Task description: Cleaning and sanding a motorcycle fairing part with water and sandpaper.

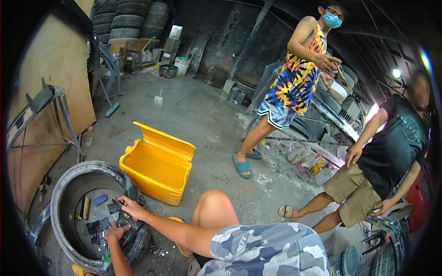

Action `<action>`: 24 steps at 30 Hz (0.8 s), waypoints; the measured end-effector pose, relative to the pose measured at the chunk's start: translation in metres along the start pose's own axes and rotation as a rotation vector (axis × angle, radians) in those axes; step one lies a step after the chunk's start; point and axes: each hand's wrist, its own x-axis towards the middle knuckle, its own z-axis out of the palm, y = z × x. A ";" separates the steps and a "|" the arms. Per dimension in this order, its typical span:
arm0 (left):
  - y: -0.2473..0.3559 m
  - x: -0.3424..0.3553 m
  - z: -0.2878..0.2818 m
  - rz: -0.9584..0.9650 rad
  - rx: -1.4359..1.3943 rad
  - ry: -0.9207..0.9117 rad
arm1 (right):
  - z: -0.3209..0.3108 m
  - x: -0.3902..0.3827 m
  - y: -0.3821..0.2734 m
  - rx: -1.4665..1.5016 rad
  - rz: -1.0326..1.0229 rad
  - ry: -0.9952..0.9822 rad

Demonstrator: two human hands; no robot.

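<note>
A large tyre [69, 181] lies on its side at the lower left, with a grey flat surface inside it. My right hand [133, 209] reaches over its right side, fingers closed round a dark, narrow object [121, 207] whose kind I cannot make out. Below it my left hand [116, 232] rests with thumb and fingers apart, beside dark glossy flat pieces [94, 231]. A blue block [100, 200] and a tan-and-black bar [86, 208] lie farther in. Crumpled clear and green plastic [133, 237] is at the tyre's right edge.
A yellow box [156, 172] with its lid up stands just beyond the tyre. A masked person [299, 69] holding a white bowl [339, 91] stands ahead; another person [384, 142] is at right. Stacked tyres [126, 23] and a blue broom [112, 109] are farther back.
</note>
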 end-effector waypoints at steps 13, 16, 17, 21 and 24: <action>0.002 0.010 0.006 -0.006 -0.126 0.077 | 0.003 0.000 0.006 -0.184 -0.090 -0.006; 0.000 0.014 0.008 0.027 -0.160 0.075 | -0.004 -0.007 0.002 -0.036 0.074 -0.016; 0.002 0.014 0.008 0.039 -0.160 0.077 | -0.008 -0.010 0.001 -0.012 0.085 -0.008; -0.018 0.007 0.007 0.015 -0.167 0.094 | 0.009 -0.018 0.003 0.068 0.133 -0.034; -0.007 0.013 0.010 0.121 -0.207 0.100 | -0.007 -0.020 -0.004 0.122 0.115 0.055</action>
